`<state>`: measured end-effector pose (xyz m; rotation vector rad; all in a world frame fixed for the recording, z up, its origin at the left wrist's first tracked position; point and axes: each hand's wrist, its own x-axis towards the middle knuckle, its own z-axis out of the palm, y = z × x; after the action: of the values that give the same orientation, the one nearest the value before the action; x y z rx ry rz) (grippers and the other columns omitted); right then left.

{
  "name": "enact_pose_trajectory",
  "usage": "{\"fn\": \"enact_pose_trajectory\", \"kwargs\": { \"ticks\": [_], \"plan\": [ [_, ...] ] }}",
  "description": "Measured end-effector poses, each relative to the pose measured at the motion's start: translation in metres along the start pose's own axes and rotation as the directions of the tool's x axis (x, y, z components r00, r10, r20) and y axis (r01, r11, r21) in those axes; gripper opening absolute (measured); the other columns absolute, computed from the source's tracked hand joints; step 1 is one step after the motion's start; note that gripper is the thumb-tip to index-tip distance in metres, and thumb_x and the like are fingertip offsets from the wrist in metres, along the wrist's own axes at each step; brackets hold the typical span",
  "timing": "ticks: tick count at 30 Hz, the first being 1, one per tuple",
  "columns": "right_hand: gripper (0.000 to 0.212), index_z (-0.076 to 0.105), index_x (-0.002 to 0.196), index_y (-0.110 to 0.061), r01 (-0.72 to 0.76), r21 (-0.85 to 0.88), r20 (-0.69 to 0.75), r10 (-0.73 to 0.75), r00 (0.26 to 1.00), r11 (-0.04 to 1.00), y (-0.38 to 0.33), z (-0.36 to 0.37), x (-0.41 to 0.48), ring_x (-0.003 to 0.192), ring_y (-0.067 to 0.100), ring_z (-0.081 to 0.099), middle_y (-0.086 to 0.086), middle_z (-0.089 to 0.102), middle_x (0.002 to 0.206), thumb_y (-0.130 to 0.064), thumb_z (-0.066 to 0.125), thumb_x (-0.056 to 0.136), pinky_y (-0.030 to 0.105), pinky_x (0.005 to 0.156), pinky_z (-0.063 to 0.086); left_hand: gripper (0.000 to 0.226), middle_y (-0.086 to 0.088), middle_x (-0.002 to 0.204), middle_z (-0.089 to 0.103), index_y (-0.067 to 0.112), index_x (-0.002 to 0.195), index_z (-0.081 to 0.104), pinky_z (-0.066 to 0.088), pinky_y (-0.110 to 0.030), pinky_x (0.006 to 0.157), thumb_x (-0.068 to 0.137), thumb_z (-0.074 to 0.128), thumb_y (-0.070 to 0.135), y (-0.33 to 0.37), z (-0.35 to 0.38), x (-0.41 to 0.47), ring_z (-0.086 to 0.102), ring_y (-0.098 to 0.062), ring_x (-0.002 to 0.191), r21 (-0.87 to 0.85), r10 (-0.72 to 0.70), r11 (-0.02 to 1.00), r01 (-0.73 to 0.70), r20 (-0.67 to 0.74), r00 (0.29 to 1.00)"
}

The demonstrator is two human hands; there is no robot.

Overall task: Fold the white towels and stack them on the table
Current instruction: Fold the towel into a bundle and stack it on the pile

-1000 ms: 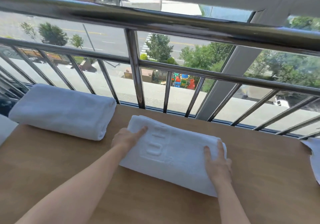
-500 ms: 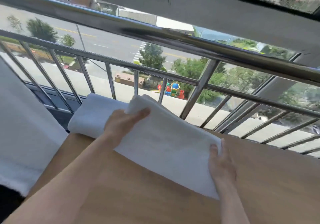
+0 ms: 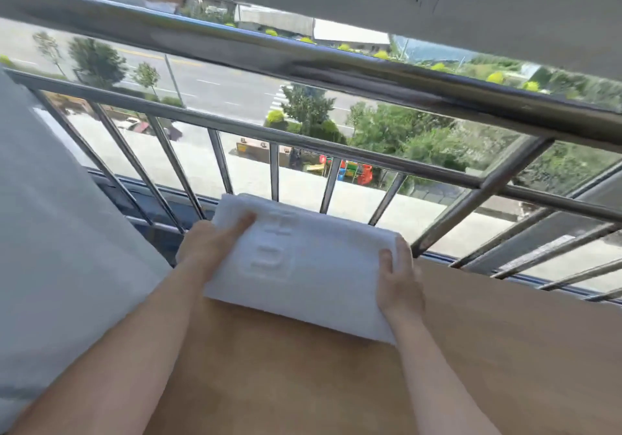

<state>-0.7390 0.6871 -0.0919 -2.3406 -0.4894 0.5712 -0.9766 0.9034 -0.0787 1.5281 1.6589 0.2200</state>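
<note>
**A:** What differs from half a second ago?

**B:** The folded white terry towel with raised lettering (image 3: 319, 266) has moved to the far left corner of the light-brown wooden counter (image 3: 488, 350). It now lies flatter, with the lettering facing up. It also covers the plain folded towel that showed behind it earlier. I cannot tell whether one rests on the other.

**A:** And the hands?

**B:** They hold it as before. The left hand (image 3: 215, 246) grips the left end, thumb laid on top. The right hand (image 3: 399, 276) grips the right end, its fingers (image 3: 404, 249) curled over the edge.

**A:** What is around it?

**B:** A broad pale sheet of white cloth (image 3: 50, 266) fills the left side. The polished steel railing with slanted bars (image 3: 336, 74) stands just behind the towel. Street and trees show through the bars.

**A:** Does anything stand in the way?

**B:** Both forearms cross the counter, and the left one hides the counter's left edge.
</note>
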Motion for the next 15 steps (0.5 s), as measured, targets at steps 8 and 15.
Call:
{"fn": "enact_pose_trajectory", "kwargs": {
  "ticks": [8,15],
  "plan": [
    [0.050,0.023,0.150,-0.051,-0.023,-0.071,-0.058,0.019,0.998,0.997,-0.005,0.014,0.008,0.135,0.029,0.042,0.007,0.041,0.152,-0.057,0.029,0.101,0.045,0.107,0.030,0.125,-0.005,0.093,0.062,0.009,0.110,0.063,0.048,-0.042,0.074,0.041,0.038,0.110,-0.003,0.005,0.028,0.060,-0.027,0.081,0.098,-0.020,0.995,0.021,-0.014,1.000],
    [0.051,0.023,0.149,-0.051,-0.026,-0.101,-0.077,0.019,0.997,0.995,-0.004,0.016,0.009,0.136,0.027,0.041,0.003,0.040,0.154,-0.060,0.027,0.100,0.044,0.106,0.032,0.100,-0.009,0.123,0.063,0.023,0.132,0.049,0.045,-0.048,0.085,0.065,0.046,0.096,-0.003,0.009,0.022,0.059,-0.035,0.110,0.158,0.171,0.977,-0.144,-0.177,0.969]
  ]
}}
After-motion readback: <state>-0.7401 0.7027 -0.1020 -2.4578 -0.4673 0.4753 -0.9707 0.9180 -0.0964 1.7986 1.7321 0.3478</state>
